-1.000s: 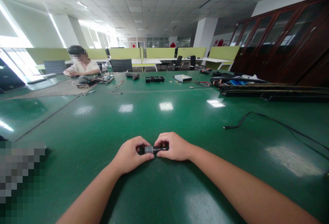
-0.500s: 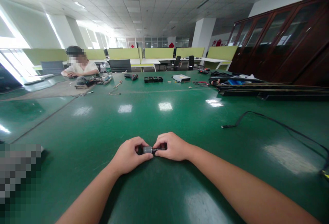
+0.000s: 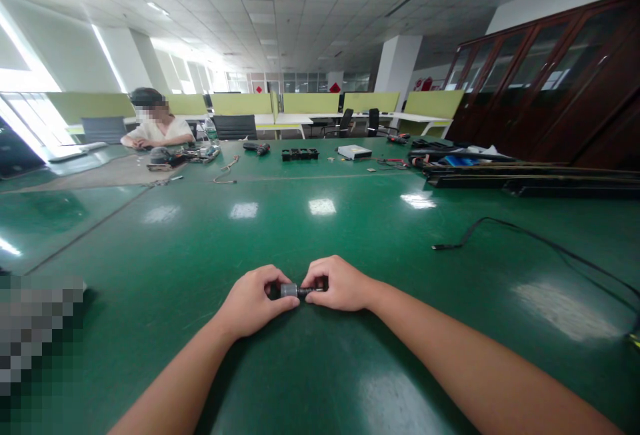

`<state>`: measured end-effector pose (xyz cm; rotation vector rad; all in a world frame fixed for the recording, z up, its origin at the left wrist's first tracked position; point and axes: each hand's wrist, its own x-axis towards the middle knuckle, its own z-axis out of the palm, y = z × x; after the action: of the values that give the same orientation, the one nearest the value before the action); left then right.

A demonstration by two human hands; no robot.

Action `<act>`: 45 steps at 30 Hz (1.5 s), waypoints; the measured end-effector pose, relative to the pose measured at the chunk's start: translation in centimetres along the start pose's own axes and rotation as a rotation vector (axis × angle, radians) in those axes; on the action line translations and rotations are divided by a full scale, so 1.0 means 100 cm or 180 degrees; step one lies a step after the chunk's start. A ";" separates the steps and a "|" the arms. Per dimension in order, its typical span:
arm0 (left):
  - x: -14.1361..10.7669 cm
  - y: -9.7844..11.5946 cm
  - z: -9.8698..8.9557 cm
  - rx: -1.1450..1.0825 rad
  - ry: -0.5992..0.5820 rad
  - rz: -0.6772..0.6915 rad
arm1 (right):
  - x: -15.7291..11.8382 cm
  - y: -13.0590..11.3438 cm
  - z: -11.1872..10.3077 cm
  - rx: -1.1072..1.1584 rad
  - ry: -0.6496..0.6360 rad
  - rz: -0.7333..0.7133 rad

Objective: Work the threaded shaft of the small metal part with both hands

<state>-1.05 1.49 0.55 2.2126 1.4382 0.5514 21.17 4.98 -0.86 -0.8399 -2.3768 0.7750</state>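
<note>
My left hand [image 3: 254,302] is closed around a small grey cylinder [image 3: 289,290], with thumb in front and fingers behind it. A thin dark ridged shaft [image 3: 303,292] sticks out of the cylinder's right end. Thumb and fingers of my right hand [image 3: 340,283] pinch this shaft, partly covering it. The piece lies roughly level, low over the green table [image 3: 310,368], between both hands. Its left end is hidden in my left palm, and its exact kind cannot be made out.
A black cable [image 3: 530,235] runs across the right side. Farther back are a power drill [image 3: 257,148], a black slotted part [image 3: 300,154], a white box [image 3: 354,152] and black rails [image 3: 525,175]. Another person [image 3: 163,130] sits far left. A blurred-out object [image 3: 37,328] lies near left.
My right fingertips have shifted very slightly right along the shaft, so a little more of it shows. Both hands keep their grip, and the view has moved a touch.
</note>
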 end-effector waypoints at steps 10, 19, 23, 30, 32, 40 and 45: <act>0.000 -0.003 0.000 -0.0039 -0.0008 0.0060 | -0.001 0.002 0.000 0.0065 -0.0020 0.0060; 0.002 -0.002 0.001 0.0008 0.0013 0.0024 | -0.002 0.006 -0.002 0.0076 -0.0050 0.0103; 0.001 -0.002 0.000 -0.0005 0.0001 0.0043 | -0.002 0.006 -0.004 0.0047 -0.0081 0.0125; 0.000 -0.001 -0.001 -0.0005 0.0006 0.0071 | -0.004 0.006 -0.008 -0.0045 -0.0109 0.0099; 0.000 -0.001 -0.001 -0.0006 0.0006 0.0078 | -0.005 0.007 -0.010 -0.0072 -0.0103 0.0055; 0.000 -0.001 -0.001 0.0005 -0.0008 0.0054 | -0.006 0.018 -0.013 -0.0109 -0.0160 0.0040; 0.000 -0.001 -0.001 0.0042 -0.0020 0.0040 | -0.007 0.022 -0.019 -0.0053 -0.0209 0.0154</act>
<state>-1.21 1.52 0.55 2.2331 1.4298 0.5402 23.69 6.57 -1.10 -0.8947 -2.4314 0.8149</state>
